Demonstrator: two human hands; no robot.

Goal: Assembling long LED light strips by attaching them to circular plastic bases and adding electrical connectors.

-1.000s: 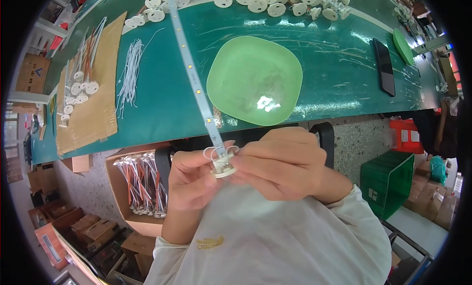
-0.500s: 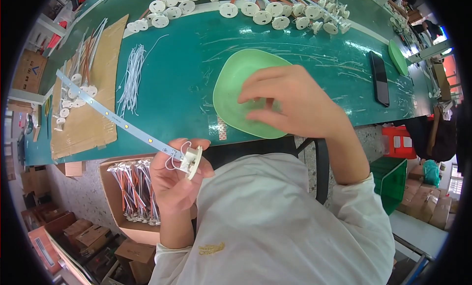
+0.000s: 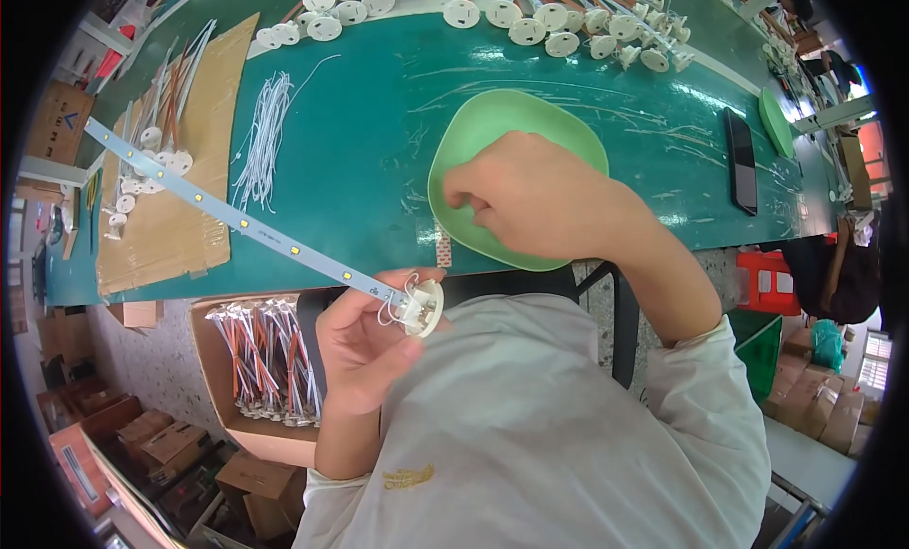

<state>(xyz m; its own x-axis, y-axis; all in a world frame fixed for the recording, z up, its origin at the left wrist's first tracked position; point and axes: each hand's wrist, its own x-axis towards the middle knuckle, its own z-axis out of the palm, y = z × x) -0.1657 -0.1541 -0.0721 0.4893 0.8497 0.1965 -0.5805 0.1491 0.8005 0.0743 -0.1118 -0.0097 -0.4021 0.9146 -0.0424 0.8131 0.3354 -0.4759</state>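
Note:
My left hand (image 3: 355,360) holds a white round end cap (image 3: 431,310) between thumb and fingers. From that cap a long LED light strip (image 3: 220,208) slants up to the left, and thin white wires loop at the joint. Over the light green bowl (image 3: 507,102) is my right hand (image 3: 535,194), knuckles up and fingers curled down inside the rim. Its fingertips are mostly hidden, so whatever they pinch cannot be made out.
A bundle of white wires (image 3: 263,147) lies left of the bowl, beside cardboard (image 3: 213,170) bearing more strips. Many capped strips (image 3: 559,28) line the far side. A black phone (image 3: 741,161) rests at right. Below the table edge stands a box (image 3: 251,445) full of strips.
My right hand has gone from loosely spread fingers above the bowl to curled fingers down in it. My left hand has shifted right with the LED strip and cap.

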